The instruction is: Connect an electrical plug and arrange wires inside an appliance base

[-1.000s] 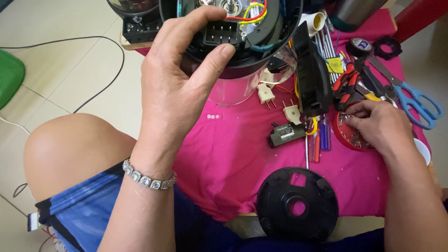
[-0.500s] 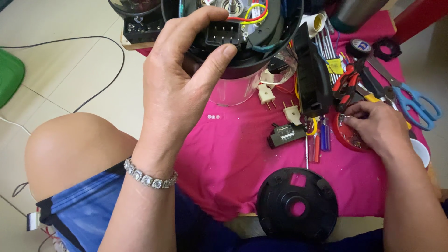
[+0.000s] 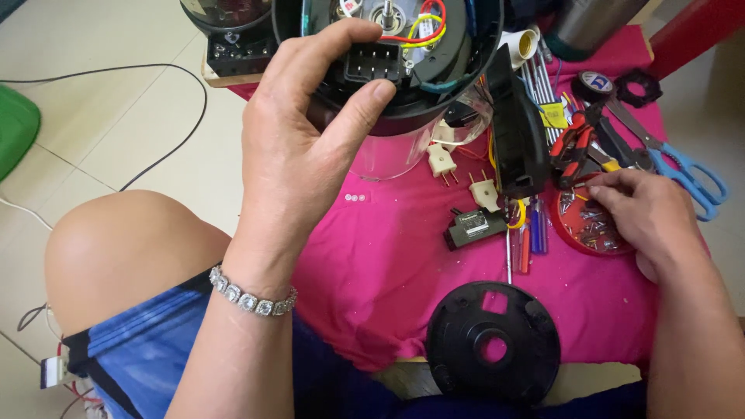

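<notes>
- Starting on the far left, a green thing (image 3: 14, 128) sits on the tile floor, and a thin black cord (image 3: 167, 151) curls across the tiles.
- Next comes a bare knee (image 3: 128, 248) in blue shorts.
- Up from there, the left hand (image 3: 303, 159) wears a sparkly bracelet (image 3: 252, 295). It is curled around the round black machine base (image 3: 411, 74), thumb on the near edge, fingers over the rim.
- That base is tipped up at the top of the pink cloth (image 3: 372, 271), so its red and yellow wires (image 3: 419, 23) show.
- It looks hard and a bit heavy. I think the thick rim is the safe place to hold, because the wires look easy to break.
- Below it lie two cream plugs (image 3: 462, 174) and a small dark block (image 3: 473, 229).
- A flat black round cover (image 3: 493, 341) rests near the front edge of the cloth.
- Further right, red pliers (image 3: 574, 143) lie by a red dish (image 3: 594, 225) full of tiny screws.
- The right hand (image 3: 652, 221) is over that dish, fingertips pinched together. I cannot tell if a screw is in them.
- Blue scissors (image 3: 691, 174) lie at the far right.
</notes>
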